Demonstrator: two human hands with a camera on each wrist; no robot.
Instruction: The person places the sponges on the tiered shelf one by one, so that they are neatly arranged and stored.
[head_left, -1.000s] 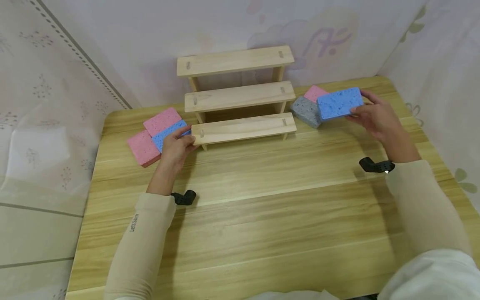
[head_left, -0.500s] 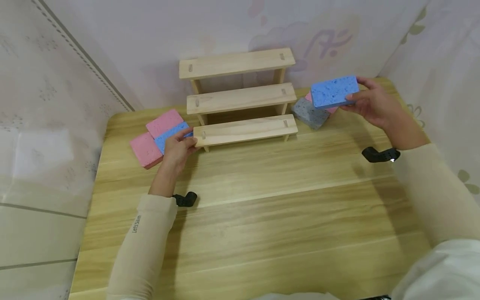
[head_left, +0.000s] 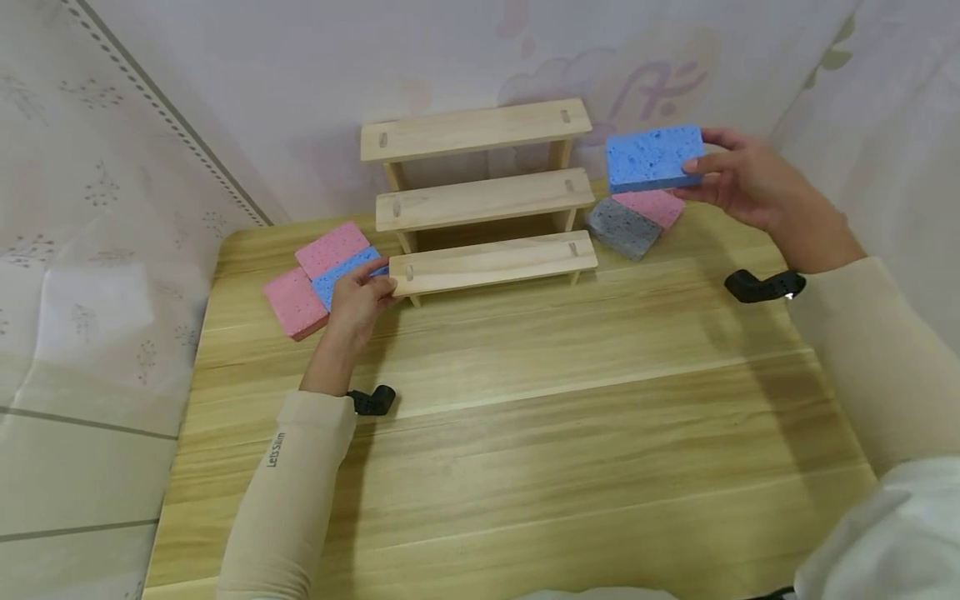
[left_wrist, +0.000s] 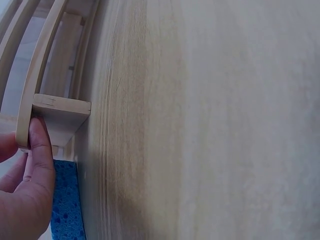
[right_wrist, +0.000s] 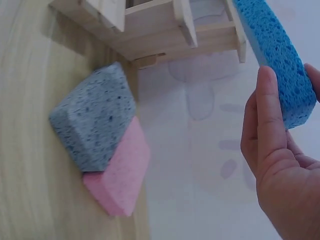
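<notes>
A three-step wooden shelf (head_left: 491, 262) stands at the back of the table, its three boards bare. My left hand (head_left: 356, 304) pinches the left end of the lowest board, thumb on top and fingers beneath, as the left wrist view also shows. Raised at the right, my right hand (head_left: 757, 187) holds a blue sponge (head_left: 654, 158) by its right end, between thumb and fingers. Under that sponge, a grey sponge (head_left: 624, 228) and a pink sponge (head_left: 654, 206) lie on the table; in the right wrist view the grey sponge (right_wrist: 97, 117) sits against the pink one.
Left of the shelf lie two pink sponges (head_left: 296, 302) with a blue sponge (head_left: 341, 271) beside them, partly behind my left hand. A patterned cloth wall (head_left: 300, 100) rises right behind the shelf. The wooden table (head_left: 525, 450) stretches toward me.
My right hand has lifted the blue sponge up and to the left, toward the shelf, uncovering more of the pink sponge. My left hand keeps its grip on the lowest board.
</notes>
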